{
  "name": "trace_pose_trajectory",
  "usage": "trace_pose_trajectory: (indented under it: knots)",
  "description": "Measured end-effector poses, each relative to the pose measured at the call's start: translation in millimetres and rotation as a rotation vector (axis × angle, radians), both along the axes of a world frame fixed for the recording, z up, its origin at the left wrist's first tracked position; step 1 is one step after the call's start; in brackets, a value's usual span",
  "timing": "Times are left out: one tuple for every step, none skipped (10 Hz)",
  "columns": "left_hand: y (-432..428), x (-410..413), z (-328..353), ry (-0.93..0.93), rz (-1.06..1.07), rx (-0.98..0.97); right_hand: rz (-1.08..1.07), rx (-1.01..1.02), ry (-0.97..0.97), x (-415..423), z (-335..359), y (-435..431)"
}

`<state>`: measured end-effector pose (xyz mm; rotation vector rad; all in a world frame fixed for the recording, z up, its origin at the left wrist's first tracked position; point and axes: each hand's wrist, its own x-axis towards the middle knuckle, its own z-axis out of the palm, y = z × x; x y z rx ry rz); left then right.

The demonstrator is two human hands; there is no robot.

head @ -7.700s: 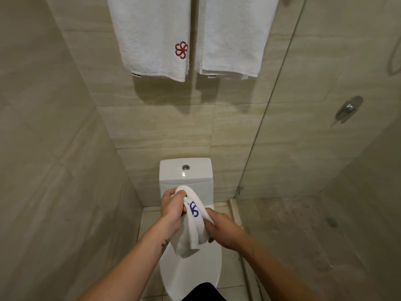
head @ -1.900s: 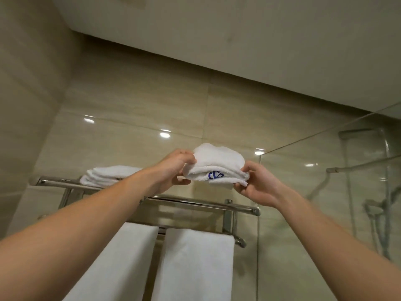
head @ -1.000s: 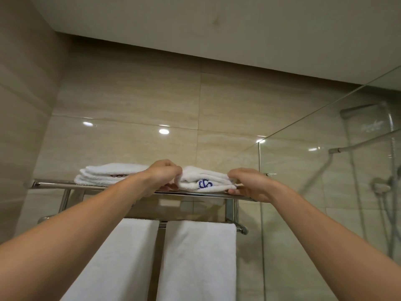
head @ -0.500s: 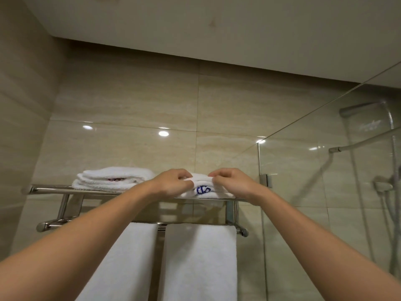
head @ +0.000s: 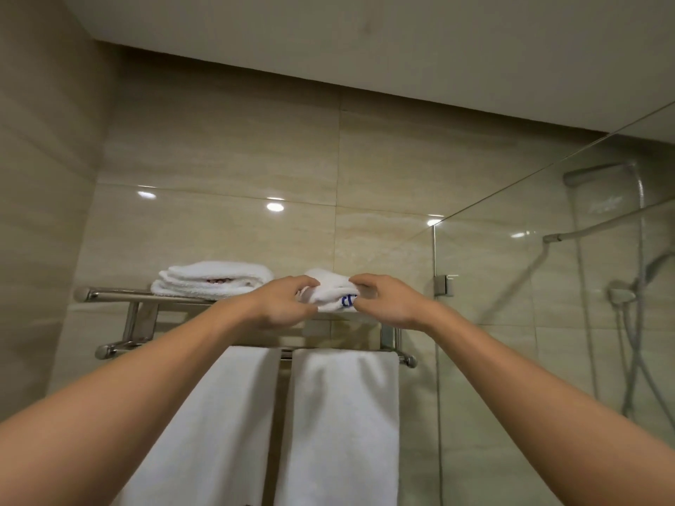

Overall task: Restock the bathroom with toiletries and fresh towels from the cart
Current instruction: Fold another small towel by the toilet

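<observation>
A small folded white towel with a blue logo [head: 334, 292] lies on the right half of the chrome towel shelf [head: 117, 296]. My left hand [head: 281, 304] pinches its left end and my right hand [head: 387, 301] pinches its right end, fingers curled on the cloth. A second folded white towel [head: 212, 279] lies on the shelf's left half. Two long white towels, left [head: 212, 425] and right [head: 343, 421], hang from the lower bar.
Beige tiled walls close in on the left and behind the shelf. A glass shower partition [head: 529, 286] stands right of the rack, with a shower head and hose [head: 635, 286] behind it. The ceiling is close above.
Both hands carried the blue-logo towel up from above the toilet and set it on the shelf. In the last half second both hands kept hold of its ends on the shelf.
</observation>
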<state>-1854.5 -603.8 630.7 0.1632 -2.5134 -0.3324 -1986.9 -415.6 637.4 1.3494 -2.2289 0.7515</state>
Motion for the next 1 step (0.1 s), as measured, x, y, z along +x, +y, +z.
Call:
trace_pose_trajectory:
  knots:
    - [-9.2,23.0,-4.1,-0.004,-0.014,0.015,-0.006,-0.046,0.062,19.8,-6.4,-0.7]
